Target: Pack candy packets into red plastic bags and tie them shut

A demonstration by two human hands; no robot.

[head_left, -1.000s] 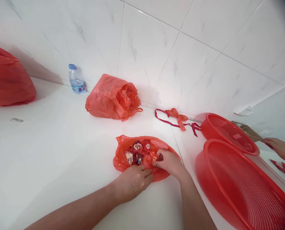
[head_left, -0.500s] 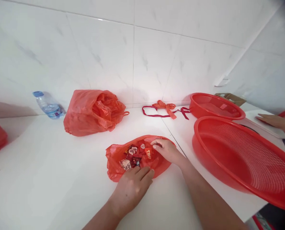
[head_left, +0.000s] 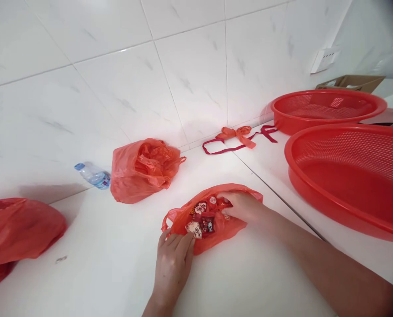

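An open red plastic bag (head_left: 212, 244) lies on the white table with several small wrapped snack packets (head_left: 201, 209) inside, red, dark and cream in colour. My left hand (head_left: 174, 259) is at the bag's near left edge, its fingers bent over the rim and closed on the plastic. Inside the bag, at its right end, is my right hand (head_left: 244, 207). Its thumb and fingers curl around a small red packet (head_left: 224, 203), partly hidden by the hand.
A stuffed red bag (head_left: 126, 171) and a water bottle (head_left: 99, 178) lie near the tiled wall. Another red bag (head_left: 24, 229) is at left. Two red plastic baskets (head_left: 302, 171) stand at right, with a cardboard box (head_left: 358, 82) behind. Red ribbons (head_left: 229, 149) lie at the back.
My view has turned left. My left hand has shifted to the bag's left end. My right hand has reached deeper among the packets. The other person's hand at right has left the view.
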